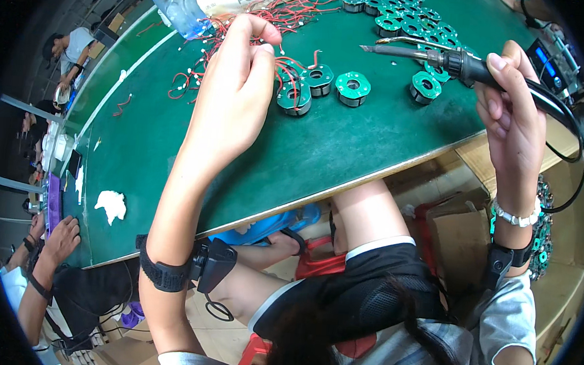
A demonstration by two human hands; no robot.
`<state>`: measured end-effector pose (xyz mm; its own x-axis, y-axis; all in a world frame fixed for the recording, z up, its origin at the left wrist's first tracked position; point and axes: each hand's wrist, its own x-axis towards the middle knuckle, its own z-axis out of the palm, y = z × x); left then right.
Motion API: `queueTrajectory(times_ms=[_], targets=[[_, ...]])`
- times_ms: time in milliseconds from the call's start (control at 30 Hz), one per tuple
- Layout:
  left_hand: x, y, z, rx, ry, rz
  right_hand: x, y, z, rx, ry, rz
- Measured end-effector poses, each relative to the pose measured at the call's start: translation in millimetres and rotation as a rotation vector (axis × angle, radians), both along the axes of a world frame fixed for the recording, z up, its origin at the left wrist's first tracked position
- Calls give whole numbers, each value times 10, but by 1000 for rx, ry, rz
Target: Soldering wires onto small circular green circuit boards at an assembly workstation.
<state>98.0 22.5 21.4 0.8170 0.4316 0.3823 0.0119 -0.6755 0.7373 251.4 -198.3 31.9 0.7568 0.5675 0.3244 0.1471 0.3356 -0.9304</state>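
My right hand (pixel 512 111) is wrapped round the black handle of a soldering iron (pixel 466 65), its metal tip pointing left above the green table (pixel 347 139). A thin metal tube runs alongside the tip. My left hand (pixel 241 84) is closed, with thumb and index finger bent toward each other beside a heap of red wires (pixel 281 17). Whatever it pinches is too small to make out. Just right of it, red wires lie over a round part with a green circuit board on top (pixel 294 98). Two similar parts, a middle one (pixel 320 79) and a separate one (pixel 353 88), stand nearby.
Many more green-topped parts (pixel 406 23) cluster at the back. A plastic bottle (pixel 175 8) lies at the back left, a crumpled white tissue (pixel 111 206) at the left. A box (pixel 541 242) of parts and a unit with a blue display (pixel 548 66) are right. Other people work left.
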Motion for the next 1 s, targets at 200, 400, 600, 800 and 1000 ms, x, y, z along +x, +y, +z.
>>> queueTrajectory(times_ms=[200, 400, 600, 800, 1000], targets=[[-99, -89, 115, 42, 36, 75, 19, -18, 12, 36, -1, -4], [8, -236, 157, -35, 22, 48, 106, -84, 95, 236, 91, -30], [538, -313, 141, -239, 48, -131, 236, -249, 145, 290, 118, 32], [629, -286, 95, -124, 77, -106, 269, -311, 146, 295, 94, -7], [413, -143, 144, 50, 217, -100, 238, -239, 112, 284, 115, 4]])
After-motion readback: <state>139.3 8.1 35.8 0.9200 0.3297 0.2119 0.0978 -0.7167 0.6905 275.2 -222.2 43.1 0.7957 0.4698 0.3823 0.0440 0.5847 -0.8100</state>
